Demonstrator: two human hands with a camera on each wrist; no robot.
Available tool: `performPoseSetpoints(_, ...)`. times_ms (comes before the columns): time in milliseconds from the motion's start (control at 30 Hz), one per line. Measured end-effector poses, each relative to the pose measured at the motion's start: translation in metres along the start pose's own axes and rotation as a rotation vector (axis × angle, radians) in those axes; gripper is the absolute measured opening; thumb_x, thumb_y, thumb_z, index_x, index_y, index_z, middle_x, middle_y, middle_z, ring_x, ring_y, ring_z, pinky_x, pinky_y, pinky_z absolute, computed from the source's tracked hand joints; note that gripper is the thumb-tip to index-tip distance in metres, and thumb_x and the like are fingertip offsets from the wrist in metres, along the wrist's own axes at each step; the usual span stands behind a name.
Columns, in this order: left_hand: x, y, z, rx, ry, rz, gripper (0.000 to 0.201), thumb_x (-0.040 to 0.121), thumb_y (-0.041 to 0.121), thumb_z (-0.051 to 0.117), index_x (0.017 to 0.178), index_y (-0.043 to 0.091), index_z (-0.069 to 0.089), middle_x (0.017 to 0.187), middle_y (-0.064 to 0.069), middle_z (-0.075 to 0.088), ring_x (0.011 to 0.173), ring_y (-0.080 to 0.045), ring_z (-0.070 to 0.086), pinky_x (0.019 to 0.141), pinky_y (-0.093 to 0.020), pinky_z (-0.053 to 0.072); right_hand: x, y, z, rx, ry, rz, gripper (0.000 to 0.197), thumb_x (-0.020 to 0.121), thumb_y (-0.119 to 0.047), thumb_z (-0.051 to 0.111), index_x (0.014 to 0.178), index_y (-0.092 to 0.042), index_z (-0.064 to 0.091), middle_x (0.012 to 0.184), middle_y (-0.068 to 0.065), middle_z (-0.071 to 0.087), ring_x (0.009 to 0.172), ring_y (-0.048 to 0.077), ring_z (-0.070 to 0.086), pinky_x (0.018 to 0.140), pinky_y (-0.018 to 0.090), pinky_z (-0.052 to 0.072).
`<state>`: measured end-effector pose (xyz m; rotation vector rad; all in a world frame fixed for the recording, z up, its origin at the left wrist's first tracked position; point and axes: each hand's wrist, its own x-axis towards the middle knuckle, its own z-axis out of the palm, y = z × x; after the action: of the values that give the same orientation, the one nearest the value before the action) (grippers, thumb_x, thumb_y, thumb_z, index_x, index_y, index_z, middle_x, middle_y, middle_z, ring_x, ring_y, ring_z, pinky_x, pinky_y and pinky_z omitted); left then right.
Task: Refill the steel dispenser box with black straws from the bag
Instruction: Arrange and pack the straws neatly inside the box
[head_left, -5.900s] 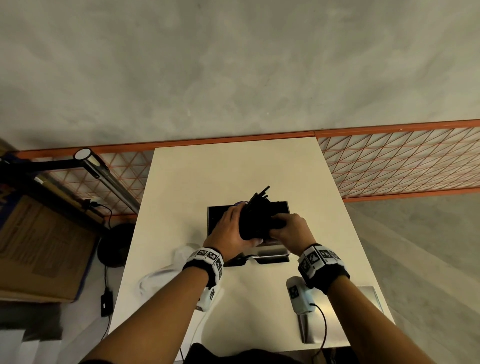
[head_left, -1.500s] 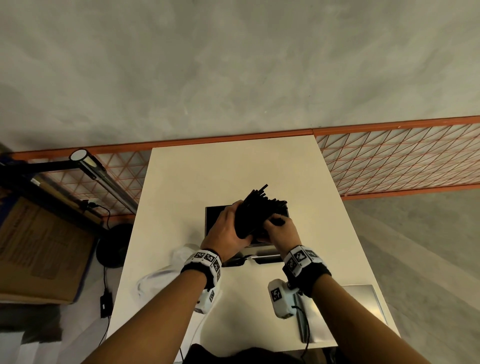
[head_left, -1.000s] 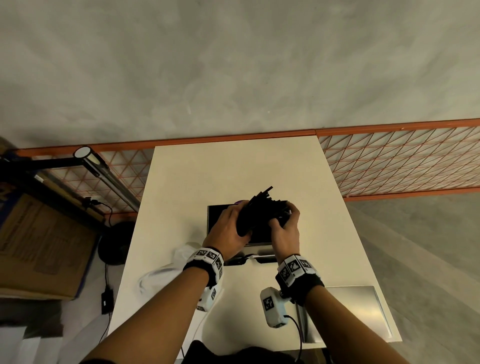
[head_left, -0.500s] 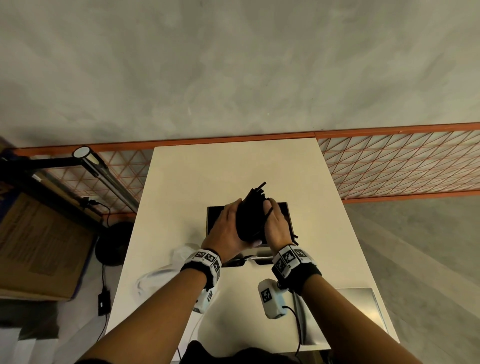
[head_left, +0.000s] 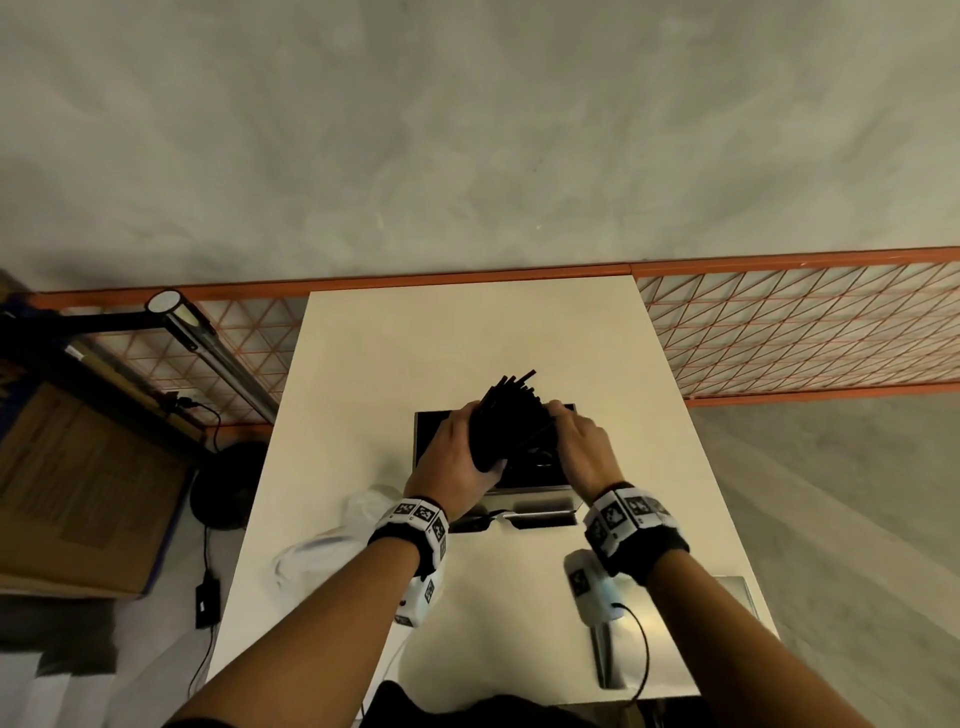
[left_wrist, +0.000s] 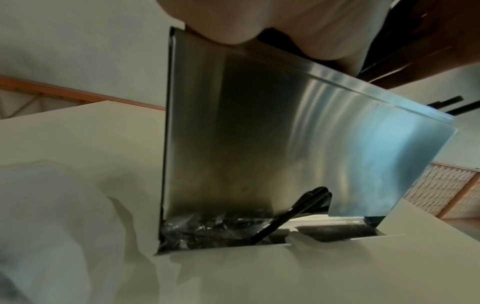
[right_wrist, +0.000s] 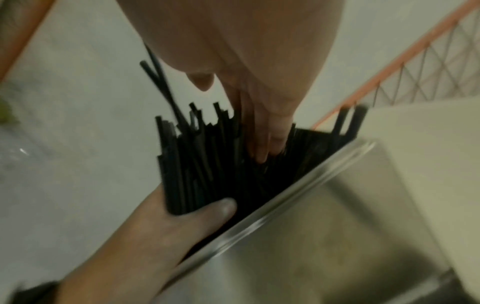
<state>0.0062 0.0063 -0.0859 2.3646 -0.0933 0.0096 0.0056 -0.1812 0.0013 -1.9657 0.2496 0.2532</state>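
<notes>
The steel dispenser box (head_left: 524, 486) stands mid-table with its top open. My left hand (head_left: 457, 460) grips a thick bundle of black straws (head_left: 506, 415) that stands tilted in the box, its ends sticking out above the rim. The left thumb (right_wrist: 207, 209) wraps the bundle's near side. My right hand (head_left: 576, 447) is at the bundle's right side, with straight fingers (right_wrist: 270, 131) pressed in among the straws (right_wrist: 207, 160) just above the box rim (right_wrist: 285, 195). One straw (left_wrist: 293, 216) lies in the slot at the foot of the box front (left_wrist: 259, 133).
The crumpled clear plastic bag (head_left: 332, 540) lies on the table left of the box. A flat steel lid (head_left: 727, 623) lies at the near right corner. A lamp arm (head_left: 208, 343) and a cardboard box (head_left: 78, 493) stand off the table's left edge.
My right hand has shifted from flat against the bundle's side to its right, fingers now among the straws. The straws have fanned toward the right. My left hand keeps its grip.
</notes>
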Motion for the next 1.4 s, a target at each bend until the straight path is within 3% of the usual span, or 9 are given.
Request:
performPoseSetpoints(100,0.001,0.001,0.0,0.013,-0.018,-0.011,0.083,0.084,0.041,0.078,0.152,0.024,0.033,0.147,0.001,0.048,0.13,-0.016,0.053,0.105,-0.031,0.048,0.011,0.015,-0.019,-0.36,0.051,-0.183,0.028,0.096,-0.012,0.047,0.11,-0.01,0.072,0.109,0.011,0.071,0.103,0.031,0.062,0.086,0.033,0.045)
performPoseSetpoints(167,0.002,0.0,0.0,0.031,-0.028,-0.007,0.082,0.085,0.043,0.077,0.152,0.026,0.033,0.147,0.002,0.048,0.129,-0.018,0.054,0.105,-0.036,0.051,0.017,0.026,-0.024,-0.58,0.089,-0.237,0.025,0.088,-0.004,0.052,0.105,-0.007,0.071,0.105,0.014,0.067,0.101,0.037,0.059,0.082,0.037,0.047)
performPoseSetpoints(267,0.003,-0.001,0.001,0.035,-0.048,-0.013,0.081,0.085,0.042,0.077,0.151,0.028,0.033,0.147,0.002,0.046,0.128,-0.019,0.055,0.104,-0.036,0.051,0.015,0.038,-0.024,-0.788,0.005,-0.089,0.028,0.088,-0.017,0.055,0.115,-0.015,0.064,0.111,0.009,0.053,0.106,0.033,0.051,0.085,0.044,0.049)
performPoseSetpoints(367,0.003,-0.001,0.0,0.029,-0.06,-0.008,0.08,0.086,0.039,0.078,0.152,0.029,0.033,0.149,0.005,0.044,0.131,-0.016,0.053,0.106,-0.03,0.047,0.009,0.042,-0.017,-0.883,-0.127,0.008,0.031,0.09,-0.032,0.055,0.118,-0.02,0.059,0.103,0.004,0.044,0.103,0.032,0.054,0.079,0.039,0.048)
performPoseSetpoints(567,0.004,-0.001,-0.001,0.037,-0.097,-0.001,0.08,0.087,0.037,0.077,0.154,0.032,0.033,0.151,0.01,0.04,0.134,-0.012,0.049,0.107,-0.028,0.044,0.015,0.035,-0.014,-1.041,-0.157,0.061,0.028,0.095,-0.033,0.047,0.113,-0.016,0.062,0.103,0.006,0.063,0.093,0.03,0.064,0.076,0.037,0.05)
performPoseSetpoints(833,0.005,-0.005,0.001,0.051,-0.102,0.027,0.082,0.085,0.035,0.079,0.154,0.031,0.035,0.148,0.008,0.043,0.135,-0.014,0.049,0.11,-0.035,0.048,0.025,0.027,-0.018,-0.995,-0.279,0.132,0.033,0.09,-0.041,0.056,0.115,-0.02,0.06,0.1,0.005,0.062,0.082,0.028,0.059,0.077,0.035,0.052)
performPoseSetpoints(1000,0.006,-0.008,0.003,0.054,-0.122,0.046,0.083,0.085,0.036,0.078,0.154,0.033,0.034,0.148,0.009,0.043,0.136,-0.014,0.048,0.111,-0.039,0.048,0.025,0.027,-0.018,-0.963,-0.296,0.154,0.035,0.089,-0.045,0.058,0.115,-0.022,0.061,0.106,0.007,0.066,0.093,0.03,0.065,0.08,0.034,0.052)
performPoseSetpoints(1200,0.006,-0.009,0.003,0.066,-0.138,0.037,0.081,0.085,0.038,0.076,0.153,0.034,0.033,0.146,0.008,0.043,0.135,-0.016,0.049,0.108,-0.043,0.05,0.022,0.03,-0.011,-0.965,-0.313,0.17,0.036,0.088,-0.056,0.057,0.106,-0.027,0.065,0.079,-0.003,0.056,0.082,0.024,0.062,0.072,0.031,0.049)
performPoseSetpoints(1400,0.006,-0.01,0.002,0.046,-0.144,0.064,0.081,0.085,0.043,0.074,0.153,0.035,0.032,0.147,0.011,0.041,0.134,-0.015,0.049,0.108,-0.044,0.05,0.024,0.018,-0.022,-0.8,-0.393,0.184,0.02,0.096,-0.036,0.056,0.105,-0.019,0.062,0.086,0.002,0.061,0.08,0.022,0.058,0.074,0.031,0.05)
